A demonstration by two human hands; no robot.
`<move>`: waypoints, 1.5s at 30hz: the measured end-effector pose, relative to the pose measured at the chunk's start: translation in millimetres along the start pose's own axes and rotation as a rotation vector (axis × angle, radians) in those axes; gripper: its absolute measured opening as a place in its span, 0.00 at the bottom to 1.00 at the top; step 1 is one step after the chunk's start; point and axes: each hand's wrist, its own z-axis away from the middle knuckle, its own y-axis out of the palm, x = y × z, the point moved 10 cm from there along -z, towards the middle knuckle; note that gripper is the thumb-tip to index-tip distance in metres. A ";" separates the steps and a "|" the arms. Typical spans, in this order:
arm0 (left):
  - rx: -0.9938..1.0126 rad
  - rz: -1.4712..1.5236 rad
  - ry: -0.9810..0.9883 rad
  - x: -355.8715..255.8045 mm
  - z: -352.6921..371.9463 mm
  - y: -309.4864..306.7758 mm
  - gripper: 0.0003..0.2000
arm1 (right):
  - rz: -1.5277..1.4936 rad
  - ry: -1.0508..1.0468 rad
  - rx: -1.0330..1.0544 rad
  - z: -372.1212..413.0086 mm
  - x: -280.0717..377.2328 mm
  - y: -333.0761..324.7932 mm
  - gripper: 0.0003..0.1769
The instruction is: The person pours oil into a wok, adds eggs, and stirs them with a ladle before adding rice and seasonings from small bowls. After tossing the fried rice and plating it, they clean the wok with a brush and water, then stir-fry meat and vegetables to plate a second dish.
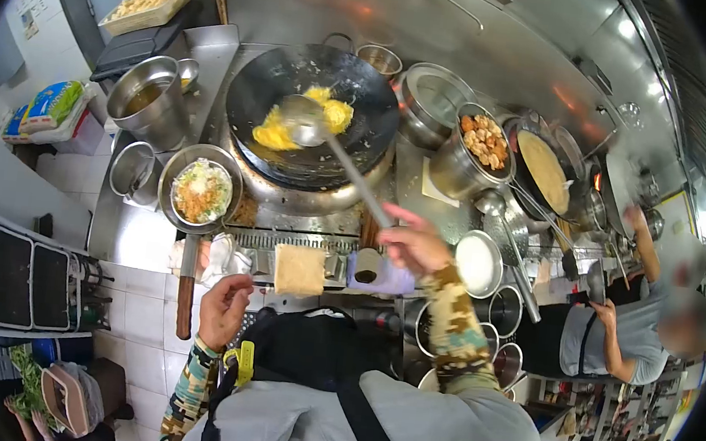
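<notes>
My right hand (417, 242) grips the long handle of a ladle (348, 165), its index finger stretched along it. The ladle's bowl, blurred, is over yellow scrambled egg (275, 132) in a large black wok (251, 83) on the stove. My left hand (224, 310) is held low before the stove edge, fingers loosely bent, with nothing visible in it. Near it are a white cloth (227, 261) and the wooden handle of a strainer-like round pan (234, 177), which holds rice with chopped toppings (200, 191). A folded beige cloth (299, 270) lies at the stove's front edge.
Left of the wok stand a tall metal pot (163, 113) and a smaller pot (122, 173). At right are a pot of fried pieces (484, 141), a white-filled bowl (478, 265) and another ladle (513, 249). A co-worker (615, 322) stands by the right-hand burners.
</notes>
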 end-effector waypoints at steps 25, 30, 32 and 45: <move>-0.444 0.408 -0.355 197.7 -174.4 -203.8 0.07 | 0.565 -0.228 0.041 23.3 -6.3 22.0 0.40; -0.629 -0.323 -0.254 146.2 -178.2 -211.1 0.11 | 0.667 -0.315 -0.168 -45.3 36.5 30.7 0.40; -0.597 -0.237 -0.250 138.5 -181.8 -198.5 0.07 | 0.594 -0.409 -0.189 -84.0 18.3 55.8 0.40; -0.725 -0.251 -0.215 133.4 -161.7 -223.5 0.11 | 0.233 -0.350 -0.162 -98.2 32.5 22.9 0.41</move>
